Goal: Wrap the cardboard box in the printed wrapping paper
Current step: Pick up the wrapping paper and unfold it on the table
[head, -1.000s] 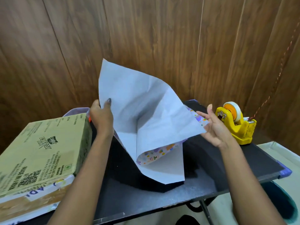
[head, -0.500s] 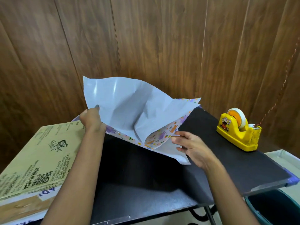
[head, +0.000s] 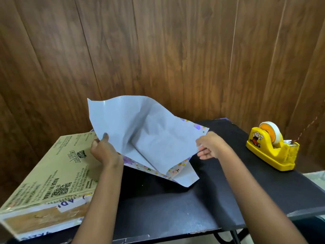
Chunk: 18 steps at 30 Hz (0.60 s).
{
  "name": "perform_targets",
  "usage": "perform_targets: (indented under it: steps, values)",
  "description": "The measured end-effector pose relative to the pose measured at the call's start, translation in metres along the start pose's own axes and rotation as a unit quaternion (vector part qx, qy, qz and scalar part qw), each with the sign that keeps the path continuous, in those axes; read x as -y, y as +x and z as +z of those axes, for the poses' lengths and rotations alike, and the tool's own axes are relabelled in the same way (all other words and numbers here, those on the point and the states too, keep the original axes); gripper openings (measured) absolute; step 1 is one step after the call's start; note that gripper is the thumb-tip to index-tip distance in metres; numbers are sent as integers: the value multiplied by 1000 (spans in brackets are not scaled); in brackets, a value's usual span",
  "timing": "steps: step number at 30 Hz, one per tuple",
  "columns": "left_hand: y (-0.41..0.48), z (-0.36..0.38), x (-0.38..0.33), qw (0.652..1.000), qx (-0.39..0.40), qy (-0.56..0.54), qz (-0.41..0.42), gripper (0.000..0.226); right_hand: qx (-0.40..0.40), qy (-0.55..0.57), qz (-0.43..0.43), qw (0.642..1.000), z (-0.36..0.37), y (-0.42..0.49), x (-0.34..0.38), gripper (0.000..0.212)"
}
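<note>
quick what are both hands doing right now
Left hand: holds the wrapping paper by its left edge.
Right hand: pinches the paper's right edge.

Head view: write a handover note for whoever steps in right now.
Left hand grips the paper at its left edge; right hand grips its right edge.
The paper is half-folded, white side up, held over the table.
Box lies at the table's left, bare. Tape dispenser stands at right.
Done: nothing wrapped.
Left: spread paper, set box on it, fold round, tape.
</note>
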<state>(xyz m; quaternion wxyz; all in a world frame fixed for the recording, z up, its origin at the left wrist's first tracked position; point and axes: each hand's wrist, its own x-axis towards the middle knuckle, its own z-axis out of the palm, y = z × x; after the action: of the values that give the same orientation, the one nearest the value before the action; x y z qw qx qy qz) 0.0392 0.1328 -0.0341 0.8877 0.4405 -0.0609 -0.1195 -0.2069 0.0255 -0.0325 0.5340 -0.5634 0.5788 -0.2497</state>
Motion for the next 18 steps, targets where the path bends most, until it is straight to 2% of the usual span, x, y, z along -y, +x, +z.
perform_targets:
  steps: [2, 4, 6, 9, 12, 18]
  values:
    - [2, -3, 1, 1000, 3, 0, -1, 25, 13, -17, 34, 999, 9, 3, -24, 4]
    - [-1, -3, 2, 1000, 4, -1, 12, 28, -44, 34, 25, 998, 19, 13, -54, 15]
    - [-3, -3, 2, 1000, 1, -11, 17, 29, -85, 99, 6, 991, 29, 20, -76, 16]
    - [-2, -4, 3, 1000, 0, -18, 10, 28, -12, 137, 15, 990, 46, 19, -87, 12]
    - [0, -6, 4, 1000, 1, -18, 7, 28, 28, 165, 23, 986, 64, 21, -83, 15]
    - [-3, -8, 5, 1000, -2, -11, 6, 27, -18, 134, 6, 991, 78, 27, -65, 17]
